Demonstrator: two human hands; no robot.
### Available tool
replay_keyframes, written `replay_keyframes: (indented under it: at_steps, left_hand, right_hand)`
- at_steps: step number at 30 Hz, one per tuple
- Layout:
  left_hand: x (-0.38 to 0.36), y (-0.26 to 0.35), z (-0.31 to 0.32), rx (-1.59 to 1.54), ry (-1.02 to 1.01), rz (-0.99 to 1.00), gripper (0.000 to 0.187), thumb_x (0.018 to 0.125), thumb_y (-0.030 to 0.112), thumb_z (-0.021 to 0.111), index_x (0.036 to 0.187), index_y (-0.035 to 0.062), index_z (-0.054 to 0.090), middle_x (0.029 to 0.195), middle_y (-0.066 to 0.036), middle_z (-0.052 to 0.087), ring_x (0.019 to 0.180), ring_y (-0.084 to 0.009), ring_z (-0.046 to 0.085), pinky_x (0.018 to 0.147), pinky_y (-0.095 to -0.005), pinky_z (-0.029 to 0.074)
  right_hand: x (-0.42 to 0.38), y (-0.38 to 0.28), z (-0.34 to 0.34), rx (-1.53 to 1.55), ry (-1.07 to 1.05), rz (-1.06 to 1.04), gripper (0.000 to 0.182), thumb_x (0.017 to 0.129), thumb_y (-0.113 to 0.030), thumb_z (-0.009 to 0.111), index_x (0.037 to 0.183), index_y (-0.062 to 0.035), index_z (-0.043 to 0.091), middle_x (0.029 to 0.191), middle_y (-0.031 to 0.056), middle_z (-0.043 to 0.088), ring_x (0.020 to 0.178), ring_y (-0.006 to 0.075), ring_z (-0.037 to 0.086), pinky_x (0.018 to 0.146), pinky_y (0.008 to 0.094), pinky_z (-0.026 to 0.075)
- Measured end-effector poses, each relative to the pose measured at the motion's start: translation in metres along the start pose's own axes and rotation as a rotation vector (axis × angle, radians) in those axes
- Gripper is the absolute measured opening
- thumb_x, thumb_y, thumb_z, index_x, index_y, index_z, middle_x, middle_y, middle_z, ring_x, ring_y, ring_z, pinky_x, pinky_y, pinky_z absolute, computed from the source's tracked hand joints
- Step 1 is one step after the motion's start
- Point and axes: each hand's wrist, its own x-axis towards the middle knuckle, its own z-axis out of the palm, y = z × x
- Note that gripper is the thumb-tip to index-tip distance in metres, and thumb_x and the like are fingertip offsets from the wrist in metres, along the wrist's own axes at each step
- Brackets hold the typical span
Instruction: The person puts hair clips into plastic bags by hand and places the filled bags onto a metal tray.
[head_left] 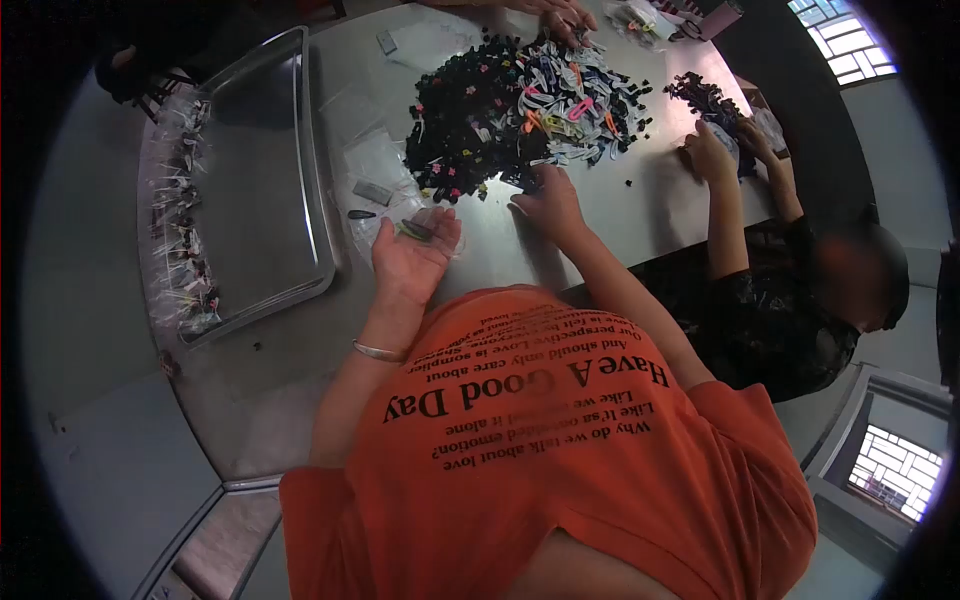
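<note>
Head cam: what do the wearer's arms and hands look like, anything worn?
Both hands, left and right, are bare, no gloves. Forearms are uncovered. A thin silver bangle sits on the left wrist. Short orange T-shirt sleeves end at the upper arms; the shirt carries black printed text.

This looks like a small workshop for sorting or packing by hand, not a home. A large grey table [560, 240] carries a big heap of small clips [520, 105], mostly black with some pale and bright ones, near its far edge. A metal tray [300, 170] sits at the table's left edge, with rows of filled clear bags [180, 220] along it. Several people sit close around the same heap, a co-worker [800, 290] at the right edge. Barred windows [845, 40] and bare walls close the room.
</note>
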Motion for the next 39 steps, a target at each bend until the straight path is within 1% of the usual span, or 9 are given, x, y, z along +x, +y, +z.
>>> replay_keyframes:
  at_steps: [2,5,13,16,19,21,31,36,39]
  left_hand:
    - [-0.003,0.006,-0.004,-0.020,-0.012,0.002,0.066,0.095,0.049,0.019,0.123,-0.0094,0.034,0.107,-0.027,0.052,0.100,-0.0375,0.052,0.093,-0.0503,0.043]
    - [-0.001,0.016,-0.011,-0.047,-0.033,0.019,0.064,0.096,0.048,0.020,0.123,-0.0078,0.035,0.106,-0.026,0.052,0.100,-0.0373,0.052,0.093,-0.0503,0.043]
    - [0.007,-0.003,-0.005,-0.002,-0.035,-0.002,0.064,0.096,0.047,0.019,0.118,-0.0106,0.038,0.107,-0.027,0.054,0.101,-0.0379,0.053,0.094,-0.0505,0.042]
    - [0.007,-0.004,-0.004,0.031,-0.030,-0.008,0.066,0.097,0.046,0.020,0.128,-0.0105,0.032,0.114,-0.027,0.048,0.104,-0.0369,0.051,0.091,-0.0485,0.044]
    - [0.006,-0.001,-0.005,0.063,-0.034,-0.004,0.067,0.097,0.046,0.019,0.127,-0.0119,0.033,0.114,-0.027,0.049,0.104,-0.0371,0.051,0.092,-0.0476,0.044]
    - [0.006,0.001,-0.006,0.046,-0.008,0.001,0.065,0.096,0.047,0.018,0.111,-0.0115,0.043,0.107,-0.027,0.055,0.101,-0.0386,0.053,0.094,-0.0503,0.043]
    - [0.009,-0.002,0.002,0.044,0.025,0.017,0.064,0.097,0.046,0.019,0.109,-0.0111,0.045,0.105,-0.027,0.056,0.099,-0.0381,0.054,0.092,-0.0502,0.044]
    - [0.021,0.000,-0.004,0.028,-0.028,-0.011,0.064,0.097,0.047,0.020,0.108,-0.0098,0.045,0.103,-0.026,0.056,0.096,-0.0366,0.056,0.091,-0.0503,0.045]
    - [0.025,-0.002,-0.006,0.017,0.021,0.026,0.063,0.096,0.048,0.022,0.109,-0.0090,0.044,0.103,-0.026,0.056,0.097,-0.0369,0.056,0.092,-0.0511,0.044]
  right_hand:
    - [-0.002,0.005,-0.004,0.054,0.043,-0.064,0.058,0.061,-0.026,0.080,0.108,-0.0026,0.055,0.102,0.0173,0.055,0.089,0.0326,0.059,0.079,0.0386,0.049]
    - [-0.013,0.004,-0.029,-0.150,0.032,0.146,0.061,0.061,-0.029,0.079,0.112,-0.0040,0.056,0.108,0.0165,0.053,0.089,0.0306,0.060,0.078,0.0385,0.050]
    - [-0.004,0.011,-0.013,-0.156,0.004,0.047,0.062,0.060,-0.035,0.079,0.114,-0.0104,0.060,0.106,0.0144,0.054,0.089,0.0296,0.061,0.078,0.0383,0.051]
    - [0.003,0.003,-0.015,-0.191,-0.050,0.076,0.063,0.061,-0.034,0.078,0.116,-0.0109,0.059,0.107,0.0140,0.054,0.088,0.0293,0.061,0.076,0.0383,0.051]
    - [0.006,0.003,-0.015,-0.164,-0.040,0.050,0.056,0.063,-0.034,0.078,0.111,-0.0088,0.062,0.104,0.0139,0.055,0.088,0.0287,0.061,0.076,0.0377,0.051]
    - [0.011,0.014,-0.008,-0.112,-0.054,-0.090,0.045,0.066,-0.032,0.076,0.101,-0.0057,0.065,0.099,0.0141,0.058,0.086,0.0284,0.062,0.076,0.0370,0.051]
    - [0.015,0.016,-0.007,-0.104,-0.070,-0.193,0.035,0.068,-0.027,0.074,0.092,-0.0027,0.066,0.092,0.0145,0.062,0.081,0.0301,0.063,0.075,0.0361,0.051]
    - [0.016,0.019,-0.006,0.263,-0.169,-0.002,0.036,0.070,-0.026,0.077,0.094,-0.0012,0.066,0.082,0.0094,0.066,0.073,0.0185,0.063,0.067,0.0323,0.051]
    - [0.013,0.009,-0.016,0.259,-0.171,-0.043,0.034,0.071,-0.022,0.077,0.095,-0.0005,0.066,0.082,0.0064,0.066,0.069,0.0122,0.061,0.062,0.0288,0.051]
